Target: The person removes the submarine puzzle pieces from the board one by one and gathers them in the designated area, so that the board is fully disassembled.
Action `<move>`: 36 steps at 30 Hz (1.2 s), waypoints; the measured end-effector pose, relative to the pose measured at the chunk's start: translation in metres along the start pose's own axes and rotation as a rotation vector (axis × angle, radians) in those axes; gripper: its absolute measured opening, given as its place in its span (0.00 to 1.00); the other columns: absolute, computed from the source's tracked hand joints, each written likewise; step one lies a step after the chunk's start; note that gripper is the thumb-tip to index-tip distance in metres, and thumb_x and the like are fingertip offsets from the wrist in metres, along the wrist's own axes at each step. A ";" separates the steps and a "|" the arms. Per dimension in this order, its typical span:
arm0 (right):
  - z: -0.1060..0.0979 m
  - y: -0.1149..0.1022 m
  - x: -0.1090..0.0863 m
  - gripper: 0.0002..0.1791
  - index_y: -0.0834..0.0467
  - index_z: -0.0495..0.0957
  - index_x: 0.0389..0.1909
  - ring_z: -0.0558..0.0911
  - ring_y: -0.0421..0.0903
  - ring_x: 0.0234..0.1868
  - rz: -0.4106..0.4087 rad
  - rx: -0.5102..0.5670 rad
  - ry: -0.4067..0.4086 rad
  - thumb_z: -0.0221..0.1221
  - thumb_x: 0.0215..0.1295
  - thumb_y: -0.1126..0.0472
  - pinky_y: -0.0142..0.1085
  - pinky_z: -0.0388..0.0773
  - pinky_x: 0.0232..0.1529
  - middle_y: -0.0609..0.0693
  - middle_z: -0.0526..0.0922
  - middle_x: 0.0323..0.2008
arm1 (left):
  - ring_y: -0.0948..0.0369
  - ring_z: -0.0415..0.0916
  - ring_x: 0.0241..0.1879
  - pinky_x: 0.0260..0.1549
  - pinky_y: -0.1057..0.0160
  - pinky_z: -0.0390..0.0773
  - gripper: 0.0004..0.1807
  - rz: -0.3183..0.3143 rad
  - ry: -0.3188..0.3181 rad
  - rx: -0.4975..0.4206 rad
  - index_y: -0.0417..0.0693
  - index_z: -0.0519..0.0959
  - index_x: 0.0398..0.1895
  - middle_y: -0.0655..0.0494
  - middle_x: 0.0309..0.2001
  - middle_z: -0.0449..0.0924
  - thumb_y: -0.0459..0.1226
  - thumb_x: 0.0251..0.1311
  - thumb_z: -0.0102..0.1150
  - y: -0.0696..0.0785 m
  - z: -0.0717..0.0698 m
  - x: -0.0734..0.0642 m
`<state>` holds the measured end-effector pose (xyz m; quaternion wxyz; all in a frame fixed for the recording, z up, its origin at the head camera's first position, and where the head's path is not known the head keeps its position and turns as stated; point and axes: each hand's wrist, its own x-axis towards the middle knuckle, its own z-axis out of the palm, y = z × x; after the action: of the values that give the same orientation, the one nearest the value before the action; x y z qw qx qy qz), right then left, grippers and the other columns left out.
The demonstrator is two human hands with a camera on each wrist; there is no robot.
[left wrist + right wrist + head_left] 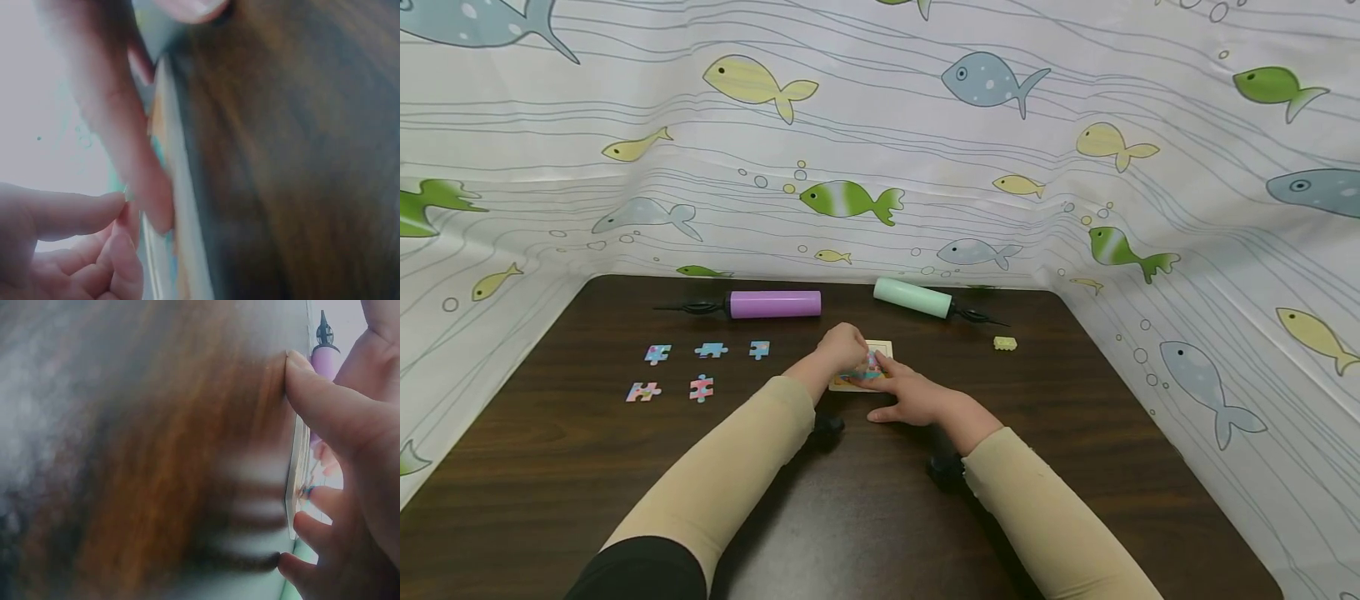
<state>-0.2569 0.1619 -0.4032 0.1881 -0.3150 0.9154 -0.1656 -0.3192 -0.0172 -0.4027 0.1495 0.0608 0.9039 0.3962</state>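
Observation:
A small square puzzle board (886,345) with a pale frame and a colourful picture lies mid-table, partly hidden by both hands. My left hand (842,347) is over its left side, fingers curled. In the left wrist view thumb and index finger (94,209) pinch together at the board; what looks like the thin edge of a puzzle piece shows at their tips, mostly hidden. My right hand (917,397) rests with spread fingers on the board's right side. Its thumb touches the table in front of the board, as the right wrist view shows (325,403).
Several loose puzzle pieces (702,388) lie left of the board. Behind are a purple hand pump (775,304) and a mint green pump (913,297) with black nozzles. A small yellow block (1004,343) sits at the right. A fish-patterned curtain (880,150) surrounds the dark table (880,517).

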 end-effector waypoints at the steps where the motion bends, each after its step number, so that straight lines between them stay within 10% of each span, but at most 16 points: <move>1: 0.000 0.000 0.000 0.36 0.41 0.61 0.75 0.43 0.58 0.76 0.007 0.000 -0.006 0.62 0.67 0.47 0.56 0.51 0.69 0.56 0.36 0.78 | 0.54 0.73 0.36 0.32 0.60 0.74 0.04 0.004 0.008 -0.003 0.42 0.81 0.36 0.50 0.39 0.78 0.32 0.60 0.60 -0.001 -0.002 -0.001; 12: -0.001 -0.003 0.003 0.37 0.35 0.59 0.75 0.43 0.57 0.76 0.046 -0.062 -0.029 0.61 0.66 0.44 0.54 0.51 0.69 0.59 0.42 0.77 | 0.54 0.72 0.35 0.33 0.58 0.74 0.04 0.045 0.074 -0.013 0.39 0.83 0.35 0.47 0.38 0.79 0.32 0.59 0.63 -0.021 -0.043 -0.025; 25: 0.000 0.000 0.003 0.38 0.34 0.58 0.75 0.43 0.57 0.76 0.035 -0.081 -0.023 0.61 0.66 0.44 0.54 0.51 0.69 0.60 0.43 0.77 | 0.48 0.71 0.41 0.38 0.52 0.73 0.10 0.025 0.107 -0.018 0.33 0.80 0.41 0.39 0.43 0.78 0.32 0.61 0.61 -0.081 -0.112 -0.068; 36: 0.001 0.000 0.004 0.38 0.32 0.57 0.75 0.44 0.56 0.76 0.052 -0.072 -0.028 0.61 0.65 0.43 0.54 0.50 0.70 0.58 0.43 0.77 | 0.51 0.69 0.35 0.30 0.57 0.71 0.08 0.018 0.042 -0.015 0.33 0.80 0.38 0.42 0.38 0.77 0.31 0.57 0.64 -0.115 -0.128 -0.099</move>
<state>-0.2593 0.1592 -0.4048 0.1937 -0.2999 0.9259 -0.1232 -0.2650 -0.2074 -0.3827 0.1274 0.0593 0.9033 0.4054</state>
